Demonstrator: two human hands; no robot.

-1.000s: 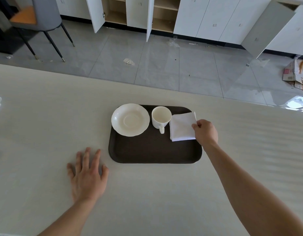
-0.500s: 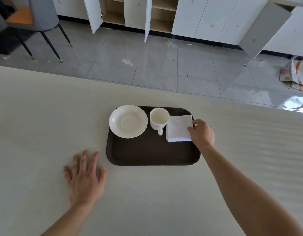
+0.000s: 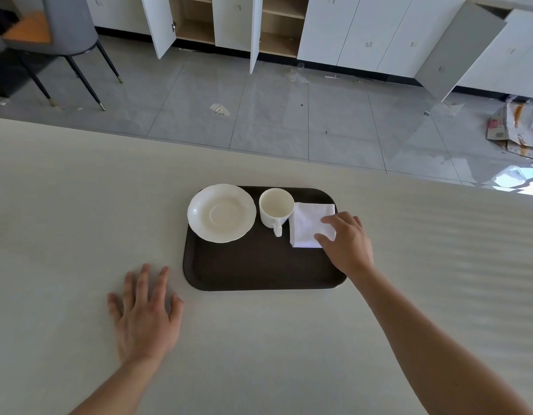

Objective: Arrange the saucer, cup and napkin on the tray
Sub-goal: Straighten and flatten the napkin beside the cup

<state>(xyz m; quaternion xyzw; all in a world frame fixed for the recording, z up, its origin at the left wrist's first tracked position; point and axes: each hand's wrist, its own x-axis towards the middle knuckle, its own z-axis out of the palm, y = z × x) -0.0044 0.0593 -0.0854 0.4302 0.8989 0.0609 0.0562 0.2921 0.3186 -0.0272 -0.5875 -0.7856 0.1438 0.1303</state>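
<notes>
Table (image 3: pixel 79 205): pale, wide, takes up the lower part of the view; its far edge runs across the upper third.
Tray (image 3: pixel 259 271): dark brown, rounded corners, flat on the table near the middle; its near half is bare.
Saucer (image 3: pixel 221 213): white, in the tray's far left corner; its left and far rim reach out over the tray's edge.
Cup (image 3: pixel 276 206): white, upright, empty, on the tray just right of the saucer; its handle points toward the person.
Napkin (image 3: pixel 307 223): white, folded square, flat on the tray's far right part, its left edge touching or just beside the cup; I cannot tell which.
Right hand (image 3: pixel 346 244): palm down over the napkin's right side and the tray's right edge; fingers spread and loosely bent, tips resting on the cloth, the thumb at its near right corner. It presses rather than pinches; nothing is lifted.
Left hand (image 3: pixel 147 313): flat on the table, palm down, fingers spread, near the tray's near left corner but apart from it; it holds nothing.
Floor (image 3: pixel 289 115): grey tiles beyond the table, with scraps of litter.
Cabinets (image 3: pixel 349 31): white, along the far wall, some doors open.
Chair (image 3: pixel 49 34): grey, thin dark legs, far left.
</notes>
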